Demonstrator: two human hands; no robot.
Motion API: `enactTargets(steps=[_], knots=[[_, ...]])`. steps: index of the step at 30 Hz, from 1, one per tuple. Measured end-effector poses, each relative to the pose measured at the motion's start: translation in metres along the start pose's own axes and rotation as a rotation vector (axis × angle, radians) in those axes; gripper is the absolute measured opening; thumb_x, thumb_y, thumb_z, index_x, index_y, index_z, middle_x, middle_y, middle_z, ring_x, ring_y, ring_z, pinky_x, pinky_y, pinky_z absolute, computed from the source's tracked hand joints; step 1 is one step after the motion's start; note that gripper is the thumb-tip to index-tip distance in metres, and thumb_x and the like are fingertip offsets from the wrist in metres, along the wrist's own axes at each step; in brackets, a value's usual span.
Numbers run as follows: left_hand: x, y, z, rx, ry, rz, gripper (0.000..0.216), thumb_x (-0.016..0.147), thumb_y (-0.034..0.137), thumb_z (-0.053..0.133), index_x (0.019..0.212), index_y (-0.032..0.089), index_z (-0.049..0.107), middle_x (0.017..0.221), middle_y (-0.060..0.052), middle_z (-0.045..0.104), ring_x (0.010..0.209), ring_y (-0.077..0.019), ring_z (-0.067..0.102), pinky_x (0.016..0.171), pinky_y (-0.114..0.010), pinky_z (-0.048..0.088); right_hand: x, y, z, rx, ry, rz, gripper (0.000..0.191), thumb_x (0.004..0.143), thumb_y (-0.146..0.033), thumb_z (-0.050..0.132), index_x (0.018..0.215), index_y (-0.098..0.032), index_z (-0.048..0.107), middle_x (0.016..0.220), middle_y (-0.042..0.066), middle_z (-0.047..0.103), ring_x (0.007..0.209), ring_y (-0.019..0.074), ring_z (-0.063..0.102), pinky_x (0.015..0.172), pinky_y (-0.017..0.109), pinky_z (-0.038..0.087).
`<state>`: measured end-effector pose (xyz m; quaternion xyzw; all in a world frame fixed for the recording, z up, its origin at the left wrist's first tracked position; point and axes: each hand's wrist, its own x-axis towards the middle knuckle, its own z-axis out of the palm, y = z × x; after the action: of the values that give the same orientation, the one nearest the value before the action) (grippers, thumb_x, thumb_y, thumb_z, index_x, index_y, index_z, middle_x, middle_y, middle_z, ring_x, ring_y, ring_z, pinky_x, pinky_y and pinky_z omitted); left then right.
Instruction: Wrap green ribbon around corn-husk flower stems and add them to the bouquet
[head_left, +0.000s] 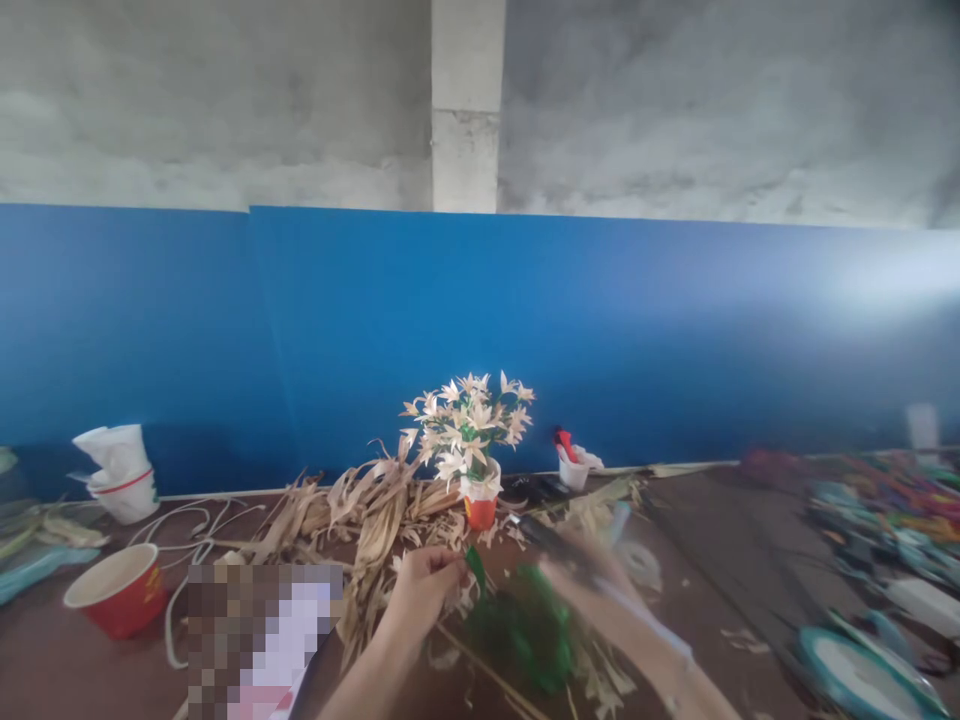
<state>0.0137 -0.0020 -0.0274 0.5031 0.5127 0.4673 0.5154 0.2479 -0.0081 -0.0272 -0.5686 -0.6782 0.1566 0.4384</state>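
Note:
My left hand (431, 590) is pinched closed near the middle of the worktop, with a narrow green leaf-like strip (475, 570) at its fingertips. My right hand (581, 570), smeared by motion, is closed around a dark slim tool with a pale tip (538, 530); blur hides its exact kind. The tip points up and left, apart from the strip. Below and between both hands lies a blurred green heap (525, 625). Just beyond them stands a red paper cup (480, 510) holding a bunch of cream husk flowers (472, 425) on green stems.
Dry corn husks (375, 510) are heaped behind my left hand. To the left are a red paper bucket (116, 592), a white cup (126, 490) and a white cable (202, 540). A small white cup (574, 470), a tape roll (641, 566) and colourful clutter (892, 500) lie rightward.

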Motion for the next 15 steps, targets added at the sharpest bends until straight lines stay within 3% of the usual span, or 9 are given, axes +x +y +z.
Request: enactTargets(steps=[5,10,15], knots=[[0.005,-0.009,0.003,-0.047,0.005,-0.013,0.031,0.056,0.042,0.065,0.049,0.013,0.061,0.035,0.005,0.041,0.034,-0.0049,0.026,0.040,-0.022,0.015,-0.009,-0.017,0.040,0.116,-0.012,-0.242,0.016,0.073,-0.035,0.058,0.074,-0.020,0.062,0.067,0.001,0.062,0.065,0.0165,0.057,0.062,0.025,0.046],[0.006,-0.015,0.005,-0.074,0.003,-0.002,0.035,0.054,0.046,0.067,0.048,0.013,0.059,0.036,0.005,0.041,0.036,-0.0053,0.028,0.040,-0.022,0.016,-0.010,-0.020,0.041,0.094,-0.189,-0.230,0.009,0.074,-0.025,0.056,0.071,-0.017,0.060,0.064,0.000,0.058,0.059,0.0122,0.052,0.054,0.021,0.040],[0.005,-0.014,0.005,-0.054,0.004,0.000,0.035,0.055,0.045,0.066,0.047,0.012,0.060,0.036,0.005,0.042,0.037,-0.0056,0.028,0.041,-0.022,0.017,-0.011,-0.020,0.043,0.122,-0.220,-0.219,0.008,0.073,-0.021,0.055,0.066,-0.017,0.057,0.065,0.000,0.056,0.060,0.0123,0.052,0.055,0.022,0.039]])
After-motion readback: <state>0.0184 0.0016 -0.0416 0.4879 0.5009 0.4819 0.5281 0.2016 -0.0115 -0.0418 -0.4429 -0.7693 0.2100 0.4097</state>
